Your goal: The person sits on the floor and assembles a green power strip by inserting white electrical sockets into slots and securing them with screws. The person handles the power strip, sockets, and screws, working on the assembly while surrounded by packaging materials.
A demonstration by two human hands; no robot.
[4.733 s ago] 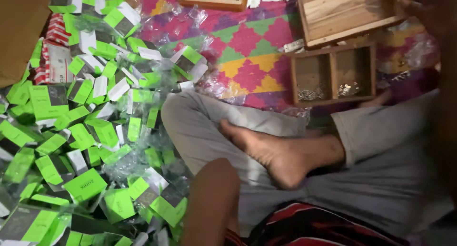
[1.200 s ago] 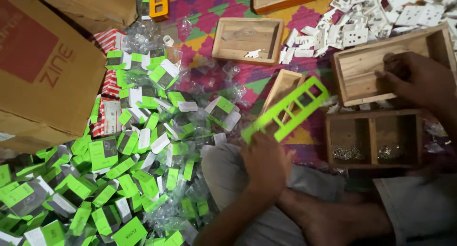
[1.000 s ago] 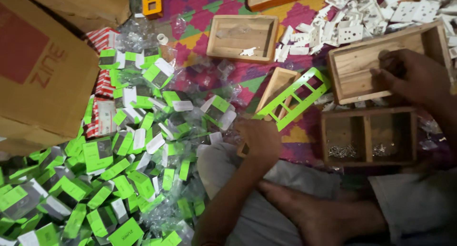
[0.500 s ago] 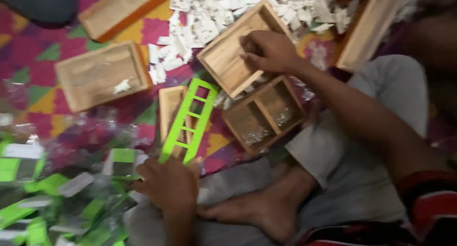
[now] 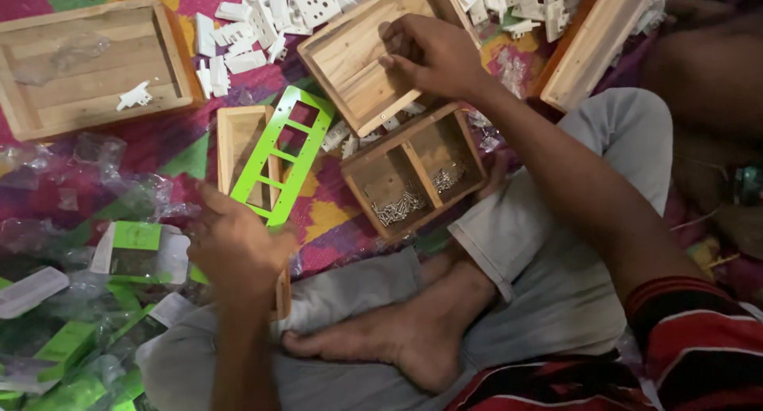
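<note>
Fingers of the left hand [image 5: 234, 252] close around the near end of a bright green ladder-shaped plastic frame [image 5: 288, 153], which slants up and away across a narrow open wooden tray [image 5: 237, 145] lying on the patterned floor mat [image 5: 159, 145]. Just left of that hand, green-and-white packets in clear plastic bags [image 5: 135, 248] lie heaped, with more crowding the near left corner. Nearest the camera, the person's bare foot [image 5: 405, 339] rests on a grey trouser leg [image 5: 556, 244], legs crossed.

Beyond the foot sits a two-compartment wooden box [image 5: 413, 168]; small metal screws [image 5: 397, 207] gather in both compartments, more of them in the nearer left one. Beside it, farther out, the right hand [image 5: 433, 53] hovers over a shallow wooden tray [image 5: 358, 61], its fingers curled narrowly together as if pinching something too small to make out. Past this tray, white plastic parts [image 5: 262, 21] are strewn over the mat. At far left stands a larger wooden tray [image 5: 87, 65] with one white piece and a scrap of clear plastic inside. Another wooden tray [image 5: 600, 41] leans at the far right.
</note>
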